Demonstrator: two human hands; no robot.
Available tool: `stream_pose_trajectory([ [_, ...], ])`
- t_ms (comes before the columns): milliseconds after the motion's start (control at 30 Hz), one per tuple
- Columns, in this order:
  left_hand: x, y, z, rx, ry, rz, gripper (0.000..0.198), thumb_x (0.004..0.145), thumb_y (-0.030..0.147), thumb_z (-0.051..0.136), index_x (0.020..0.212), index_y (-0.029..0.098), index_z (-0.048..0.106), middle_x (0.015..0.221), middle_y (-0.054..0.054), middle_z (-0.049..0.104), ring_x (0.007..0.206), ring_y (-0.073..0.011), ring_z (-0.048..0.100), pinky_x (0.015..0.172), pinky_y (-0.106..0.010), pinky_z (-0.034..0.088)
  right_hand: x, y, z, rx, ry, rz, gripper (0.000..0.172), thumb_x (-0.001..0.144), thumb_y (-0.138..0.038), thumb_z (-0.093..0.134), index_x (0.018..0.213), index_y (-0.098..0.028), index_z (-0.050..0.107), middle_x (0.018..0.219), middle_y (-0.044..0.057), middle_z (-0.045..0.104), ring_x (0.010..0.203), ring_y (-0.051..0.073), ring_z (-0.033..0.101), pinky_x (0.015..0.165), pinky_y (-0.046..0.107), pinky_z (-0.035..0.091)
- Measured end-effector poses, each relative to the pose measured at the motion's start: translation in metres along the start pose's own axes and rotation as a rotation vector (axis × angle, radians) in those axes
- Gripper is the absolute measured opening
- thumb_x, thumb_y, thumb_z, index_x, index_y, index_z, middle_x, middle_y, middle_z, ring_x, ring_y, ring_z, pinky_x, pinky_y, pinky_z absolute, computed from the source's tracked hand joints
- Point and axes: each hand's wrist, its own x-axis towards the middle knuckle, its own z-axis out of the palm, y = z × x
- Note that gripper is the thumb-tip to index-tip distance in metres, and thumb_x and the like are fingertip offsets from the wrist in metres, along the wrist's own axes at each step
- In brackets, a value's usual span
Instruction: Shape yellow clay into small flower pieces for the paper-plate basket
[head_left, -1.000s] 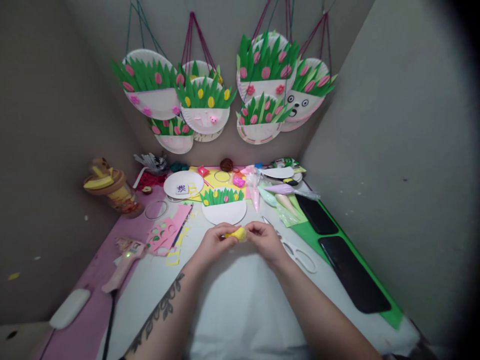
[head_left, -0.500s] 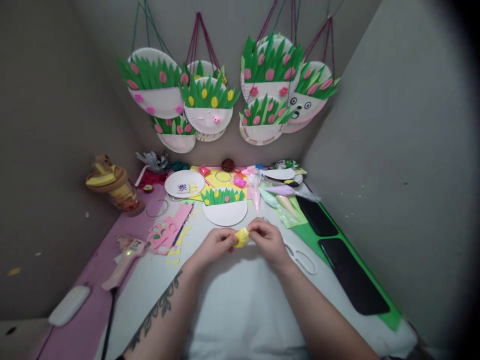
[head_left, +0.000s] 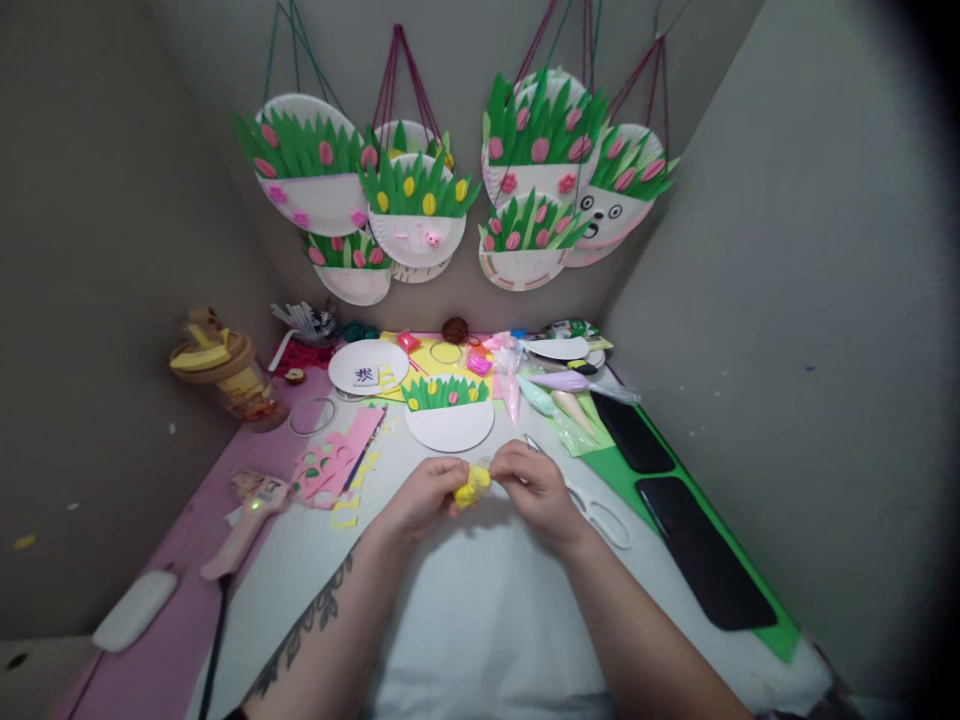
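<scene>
A small, shiny yellow packet (head_left: 471,487), which looks like soft clay in a clear wrapper, is held above the white table cover. My left hand (head_left: 433,489) is closed round its left end. At its upper right edge my right hand (head_left: 531,484) pinches with curled fingers; the exact grip of the fingertips is too small to see. Just beyond the hands lies a white half paper plate pocket (head_left: 450,428) with green paper grass (head_left: 442,393) and yellow and pink paper flowers. White-handled scissors (head_left: 606,520) lie to the right of my right hand, partly hidden by it.
A pink glue gun (head_left: 244,535) with a black cord and pink paper scraps (head_left: 330,470) lie left. Two black phone-like slabs (head_left: 705,552) lie right. Piping bags (head_left: 540,397) and a white plate (head_left: 360,365) are at the back. Decorated plates (head_left: 418,235) hang on the wall.
The yellow packet has shifted slightly left and down and turned in my fingers. My right hand has moved a little left with it and its fingers are more curled.
</scene>
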Motion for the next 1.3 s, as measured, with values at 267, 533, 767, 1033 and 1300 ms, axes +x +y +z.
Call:
stream_pose_trajectory([
  [267,-0.001,0.001,-0.002,-0.015,-0.027,-0.018,0.037,0.076,0.048,0.060,0.067,0.012,0.057,0.054,-0.002,0.059,0.034,-0.0034,0.035,0.038,-0.020,0.018,0.002,-0.001,0.004,0.085,0.066,0.092,0.015,0.084,-0.021,0.056,0.071,-0.022,0.064,0.071,0.002,0.059,0.070,0.016,0.056,0.066,0.030,0.044],
  [533,-0.007,0.014,-0.007,0.333,0.120,0.130,0.043,0.077,0.055,0.054,0.063,0.015,0.055,0.051,0.004,0.043,0.047,-0.0074,0.035,0.045,-0.021,0.023,-0.001,-0.002,0.006,-0.181,0.140,0.143,0.014,0.082,-0.017,0.055,0.077,-0.022,0.067,0.069,0.002,0.060,0.064,0.015,0.054,0.060,0.028,0.040],
  [767,-0.006,0.015,-0.005,0.402,0.188,0.138,0.041,0.080,0.053,0.049,0.062,0.016,0.049,0.054,0.004,0.043,0.051,-0.0097,0.039,0.049,-0.022,0.027,0.002,-0.005,0.006,-0.217,0.053,0.201,0.013,0.079,-0.014,0.054,0.080,-0.021,0.065,0.072,0.001,0.059,0.064,0.014,0.053,0.060,0.026,0.040],
  [1033,-0.004,0.011,-0.007,0.445,0.251,0.138,0.039,0.081,0.051,0.048,0.062,0.017,0.049,0.054,0.004,0.043,0.052,-0.0106,0.040,0.050,-0.022,0.028,0.004,-0.005,0.009,-0.130,0.034,0.252,0.017,0.077,-0.019,0.061,0.094,-0.022,0.065,0.086,0.004,0.063,0.074,0.016,0.057,0.064,0.027,0.045],
  [1300,-0.001,0.006,-0.005,0.601,0.350,0.186,0.038,0.080,0.048,0.046,0.061,0.016,0.055,0.056,0.001,0.050,0.058,-0.0147,0.046,0.055,-0.025,0.031,0.005,-0.002,0.015,-0.104,-0.025,0.285,0.021,0.075,-0.017,0.062,0.095,-0.021,0.065,0.089,0.004,0.063,0.077,0.015,0.057,0.066,0.026,0.046],
])
